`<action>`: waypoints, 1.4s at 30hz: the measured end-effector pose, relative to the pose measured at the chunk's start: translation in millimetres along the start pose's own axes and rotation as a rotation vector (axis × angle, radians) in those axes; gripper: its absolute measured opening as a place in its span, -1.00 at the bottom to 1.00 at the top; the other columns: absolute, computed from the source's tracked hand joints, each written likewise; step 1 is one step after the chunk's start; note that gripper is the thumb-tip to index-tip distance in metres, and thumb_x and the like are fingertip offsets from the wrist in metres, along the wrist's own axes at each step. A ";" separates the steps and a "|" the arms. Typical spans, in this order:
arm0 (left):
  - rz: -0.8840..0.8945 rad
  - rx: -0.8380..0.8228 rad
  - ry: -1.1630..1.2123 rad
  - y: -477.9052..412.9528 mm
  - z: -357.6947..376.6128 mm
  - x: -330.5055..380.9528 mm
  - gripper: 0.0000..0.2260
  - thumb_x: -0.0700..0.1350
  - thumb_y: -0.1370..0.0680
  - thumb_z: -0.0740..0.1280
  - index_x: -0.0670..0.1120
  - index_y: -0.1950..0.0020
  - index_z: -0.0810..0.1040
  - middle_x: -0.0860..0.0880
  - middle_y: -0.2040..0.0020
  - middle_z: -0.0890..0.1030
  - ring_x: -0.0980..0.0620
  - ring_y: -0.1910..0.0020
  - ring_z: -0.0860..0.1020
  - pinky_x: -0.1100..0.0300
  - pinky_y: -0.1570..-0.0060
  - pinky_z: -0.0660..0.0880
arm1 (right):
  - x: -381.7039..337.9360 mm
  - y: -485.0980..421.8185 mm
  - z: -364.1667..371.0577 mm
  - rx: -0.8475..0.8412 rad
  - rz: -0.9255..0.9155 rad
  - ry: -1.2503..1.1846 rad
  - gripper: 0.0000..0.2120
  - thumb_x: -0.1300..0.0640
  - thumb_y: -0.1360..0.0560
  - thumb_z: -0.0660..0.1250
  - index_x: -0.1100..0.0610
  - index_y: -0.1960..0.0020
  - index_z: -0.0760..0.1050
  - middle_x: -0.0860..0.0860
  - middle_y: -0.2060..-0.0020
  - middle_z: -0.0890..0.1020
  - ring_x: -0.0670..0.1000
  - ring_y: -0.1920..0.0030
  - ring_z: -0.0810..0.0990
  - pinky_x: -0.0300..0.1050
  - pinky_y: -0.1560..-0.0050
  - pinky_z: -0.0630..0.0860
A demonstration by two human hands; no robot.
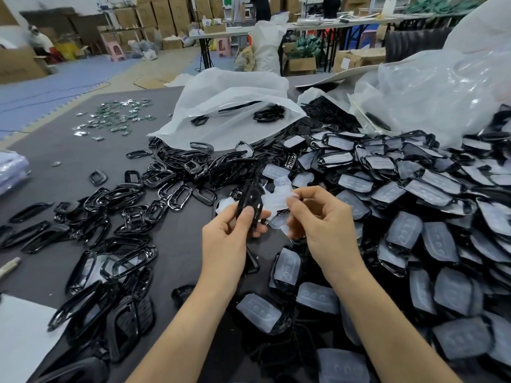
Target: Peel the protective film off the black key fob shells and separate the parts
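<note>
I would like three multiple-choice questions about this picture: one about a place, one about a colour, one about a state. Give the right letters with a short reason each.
1. Where does the heap of film-covered shells lie?
A. on the person's right
B. on the person's left
C. on the floor

2. What colour is the shell in the left hand?
A. white
B. black
C. green

3. What is the right hand doing?
A. resting flat on the table
B. pinching a clear film
C. holding a box

Answers:
1 A: the film-covered shells pile up on the right, bare frames on the left.
2 B: the left hand holds a black shell.
3 B: the right hand pinches a clear film beside the shell.
</note>
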State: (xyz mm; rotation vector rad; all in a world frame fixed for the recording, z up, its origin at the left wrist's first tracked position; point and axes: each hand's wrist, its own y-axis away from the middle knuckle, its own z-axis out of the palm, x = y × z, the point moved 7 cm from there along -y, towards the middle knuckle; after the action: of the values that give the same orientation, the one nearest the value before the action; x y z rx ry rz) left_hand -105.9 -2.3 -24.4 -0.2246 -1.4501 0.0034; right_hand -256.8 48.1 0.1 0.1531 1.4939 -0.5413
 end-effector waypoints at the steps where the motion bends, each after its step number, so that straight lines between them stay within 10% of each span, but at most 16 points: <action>1: -0.007 -0.009 0.016 -0.3 0.7 -0.5 -0.84 -0.20 -0.62 0.25 -0.15 0.01 0.64 -0.06 0.15 0.72 0.14 0.35 0.57 0.33 0.26 0.52 | 0.3 -0.7 -2.5 0.030 0.003 0.027 -0.90 0.23 -0.52 0.36 0.09 0.16 0.56 -0.07 0.46 0.54 -0.07 0.50 0.47 -0.28 0.44 0.44; 11: -0.038 -0.047 0.031 0.7 1.3 -2.8 -0.85 -0.17 -0.62 0.26 -0.05 0.00 0.63 -0.02 0.12 0.72 0.16 0.54 0.44 0.33 0.42 0.47 | 9.3 0.7 -4.3 0.065 0.198 -0.268 -0.94 0.30 -0.51 0.35 0.18 0.05 0.56 0.04 0.44 0.60 -0.08 0.48 0.50 -0.22 0.43 0.52; 33: -0.040 -0.111 -0.001 0.9 6.8 -0.9 -0.82 -0.26 -0.62 0.23 -0.07 -0.05 0.60 -0.03 0.12 0.72 0.14 0.47 0.51 0.27 0.38 0.49 | -12.3 -1.1 -3.3 -0.013 -0.001 -0.064 -0.84 0.25 -0.47 0.41 0.02 0.21 0.63 -0.02 0.30 0.53 -0.09 0.46 0.45 -0.26 0.39 0.47; 42: -0.005 -0.165 -0.065 1.0 10.4 -3.6 -0.83 -0.19 -0.56 0.35 -0.06 -0.13 0.63 -0.05 0.46 0.57 0.12 0.44 0.54 0.31 0.38 0.48 | -10.9 1.3 7.0 -0.126 -0.049 0.071 -0.86 0.36 -0.47 0.38 0.14 0.12 0.63 0.04 0.29 0.66 0.03 0.33 0.59 -0.11 0.20 0.61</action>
State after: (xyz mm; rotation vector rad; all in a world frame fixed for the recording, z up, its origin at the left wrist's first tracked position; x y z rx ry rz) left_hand -116.5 -0.3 -27.1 -0.3586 -1.5171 -0.1147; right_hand -249.7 49.0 11.0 0.0373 1.5999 -0.4834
